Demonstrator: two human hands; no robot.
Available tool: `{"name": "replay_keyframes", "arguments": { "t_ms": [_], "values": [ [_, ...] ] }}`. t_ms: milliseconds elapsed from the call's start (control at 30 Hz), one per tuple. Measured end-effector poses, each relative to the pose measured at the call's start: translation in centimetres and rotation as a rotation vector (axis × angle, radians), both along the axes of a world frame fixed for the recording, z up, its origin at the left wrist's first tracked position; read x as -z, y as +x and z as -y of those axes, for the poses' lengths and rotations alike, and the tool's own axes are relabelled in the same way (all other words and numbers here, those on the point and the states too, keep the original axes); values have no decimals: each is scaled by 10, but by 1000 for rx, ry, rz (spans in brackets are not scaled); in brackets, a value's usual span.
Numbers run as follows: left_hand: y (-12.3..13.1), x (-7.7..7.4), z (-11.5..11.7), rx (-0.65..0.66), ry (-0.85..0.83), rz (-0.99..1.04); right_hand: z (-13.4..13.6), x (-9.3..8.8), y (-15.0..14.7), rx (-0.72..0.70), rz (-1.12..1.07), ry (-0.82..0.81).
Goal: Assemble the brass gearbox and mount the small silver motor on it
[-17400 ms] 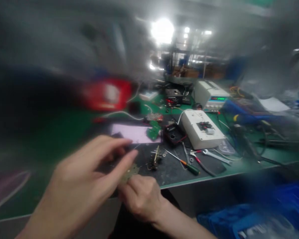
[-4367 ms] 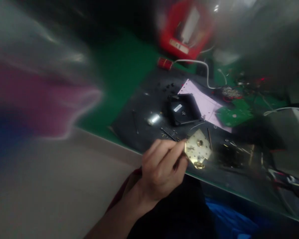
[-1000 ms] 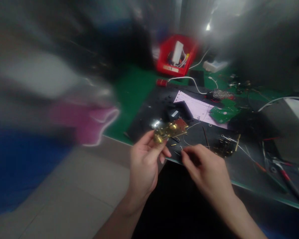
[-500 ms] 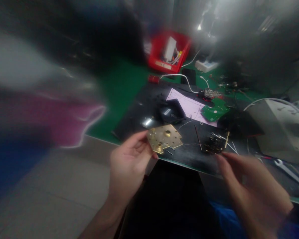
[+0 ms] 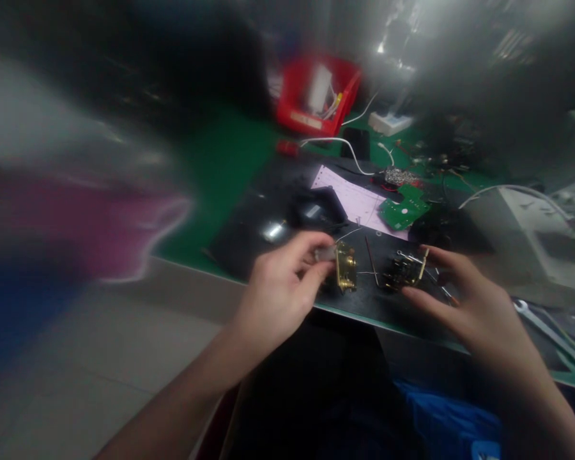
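Observation:
My left hand (image 5: 285,278) is closed on a brass plate (image 5: 345,267) with raised round bosses. The plate is turned nearly edge-on, bosses facing right. A pale, blurred piece (image 5: 324,253) shows between my left fingers and the plate; its kind I cannot make out. At the right, my right hand (image 5: 464,294) spans a small black-and-brass mechanism (image 5: 401,269), fingers at its upper edge and thumb at its lower edge. A thin dark rod (image 5: 372,260) lies on the black mat (image 5: 259,211) between the two parts.
Behind lie a black housing (image 5: 319,207), a pink sheet (image 5: 347,195) and a green circuit board (image 5: 405,207). A red bin (image 5: 287,112) with white parts stands farther back. To the right are a light grey box (image 5: 531,230) and a wrench (image 5: 546,329).
My left hand has moved right, nearer the mechanism, and turned the brass plate from face-up to nearly edge-on. My right hand's fingers have spread around the mechanism. The view shifted slightly.

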State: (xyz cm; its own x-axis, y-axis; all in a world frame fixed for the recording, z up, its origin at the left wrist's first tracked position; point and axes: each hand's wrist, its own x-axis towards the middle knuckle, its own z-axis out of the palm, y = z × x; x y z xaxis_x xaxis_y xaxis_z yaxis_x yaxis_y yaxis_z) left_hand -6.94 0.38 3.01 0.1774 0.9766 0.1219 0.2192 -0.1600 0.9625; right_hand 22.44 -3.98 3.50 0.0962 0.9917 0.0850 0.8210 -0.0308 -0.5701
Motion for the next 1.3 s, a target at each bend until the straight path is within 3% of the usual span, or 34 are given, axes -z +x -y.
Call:
{"name": "replay_keyframes", "arguments": {
  "t_ms": [333,633,867,1067,1300],
  "values": [
    [27,-1,-19,171,113,-197,6,-3,6,20,-107,-22],
    [42,-5,-9,235,148,-150,30,-10,22,9,-335,-47],
    [51,-3,-4,280,246,-121,34,-22,14,-64,-279,10],
    [55,7,-1,309,232,-100,39,-16,14,-130,-312,39],
    [56,6,2,323,225,-103,40,-10,14,-144,-324,45]
  ]
}}
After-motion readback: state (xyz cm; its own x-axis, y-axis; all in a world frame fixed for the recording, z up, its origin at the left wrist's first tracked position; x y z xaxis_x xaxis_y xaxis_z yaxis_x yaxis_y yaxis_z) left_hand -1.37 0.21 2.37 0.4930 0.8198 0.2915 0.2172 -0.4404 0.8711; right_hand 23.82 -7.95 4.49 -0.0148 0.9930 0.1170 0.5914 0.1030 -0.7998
